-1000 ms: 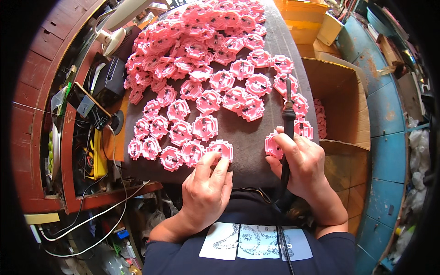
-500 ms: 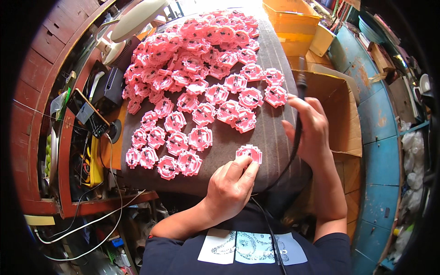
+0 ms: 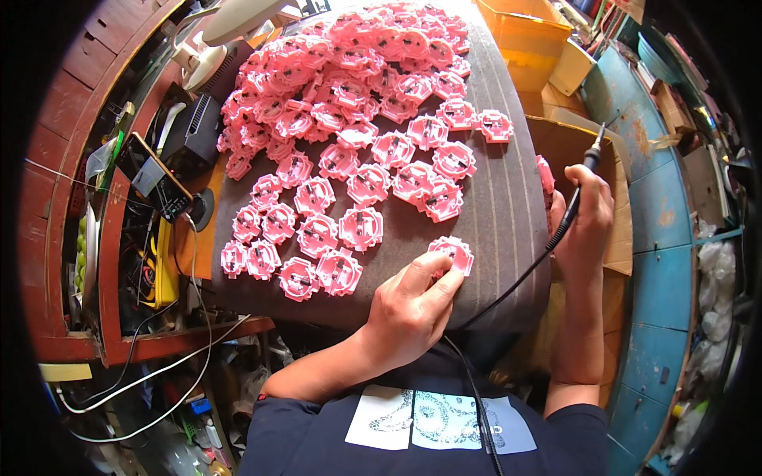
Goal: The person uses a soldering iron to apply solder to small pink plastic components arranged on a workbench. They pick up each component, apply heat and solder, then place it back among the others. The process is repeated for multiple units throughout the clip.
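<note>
My left hand [image 3: 409,305] pinches the near edge of a pink plastic part [image 3: 460,252] by the front of the dark, striped work surface [image 3: 413,238]. This part has a round recess and small dark pieces inside. A soldering iron [image 3: 590,161] with a black cord is in my right hand [image 3: 583,218], its metal tip pointing up and away. The same hand also has a second pink part [image 3: 544,174] at its fingers, beside the surface's right edge and partly over the cardboard box. The fingers partly hide that part.
A large heap of pink parts [image 3: 341,71] covers the far side, with loose ones spread at left. A cardboard box [image 3: 615,190] and a yellow bin [image 3: 524,40] stand at right. A phone [image 3: 155,176] and white cables lie at left.
My right hand has picked up a pink part from the right end of the spread and carried it right, toward the cardboard box. My left hand keeps its pinch; the view has shifted slightly.
</note>
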A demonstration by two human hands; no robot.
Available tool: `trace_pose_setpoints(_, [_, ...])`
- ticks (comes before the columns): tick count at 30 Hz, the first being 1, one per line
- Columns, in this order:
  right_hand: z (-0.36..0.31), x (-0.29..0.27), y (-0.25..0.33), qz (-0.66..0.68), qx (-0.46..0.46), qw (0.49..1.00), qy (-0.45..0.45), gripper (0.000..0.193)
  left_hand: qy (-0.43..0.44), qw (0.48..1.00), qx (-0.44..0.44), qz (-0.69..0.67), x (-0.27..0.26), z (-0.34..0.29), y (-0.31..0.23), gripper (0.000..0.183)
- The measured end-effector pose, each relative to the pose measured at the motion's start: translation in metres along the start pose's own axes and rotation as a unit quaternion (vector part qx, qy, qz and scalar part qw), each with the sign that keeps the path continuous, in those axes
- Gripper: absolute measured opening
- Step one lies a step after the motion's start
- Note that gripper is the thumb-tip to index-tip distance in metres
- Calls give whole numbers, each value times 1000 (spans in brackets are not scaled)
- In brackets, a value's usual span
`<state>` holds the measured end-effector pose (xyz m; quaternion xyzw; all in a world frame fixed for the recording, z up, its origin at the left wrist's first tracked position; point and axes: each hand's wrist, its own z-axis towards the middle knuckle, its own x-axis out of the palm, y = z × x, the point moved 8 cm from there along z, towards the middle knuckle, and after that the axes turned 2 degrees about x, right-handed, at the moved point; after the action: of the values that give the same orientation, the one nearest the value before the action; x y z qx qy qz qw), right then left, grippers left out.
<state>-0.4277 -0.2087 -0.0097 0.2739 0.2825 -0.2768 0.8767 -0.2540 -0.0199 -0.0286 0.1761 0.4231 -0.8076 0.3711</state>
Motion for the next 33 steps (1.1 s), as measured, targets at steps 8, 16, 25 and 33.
trace_pose_setpoints(8, [-46,-5,87,217,-97,965,114,46,2,998,-52,-30,-4,-2,6,46])
trace_pose_setpoints(16, [-45,2,89,267,-88,953,117,51,53,996,6,78,6,18,-1,48])
trace_pose_setpoints(25, [-46,3,95,280,-110,942,148,44,54,997,30,40,5,20,0,34])
trace_pose_setpoints(33, [-48,-1,97,269,-135,942,147,53,60,997,41,25,4,21,0,27])
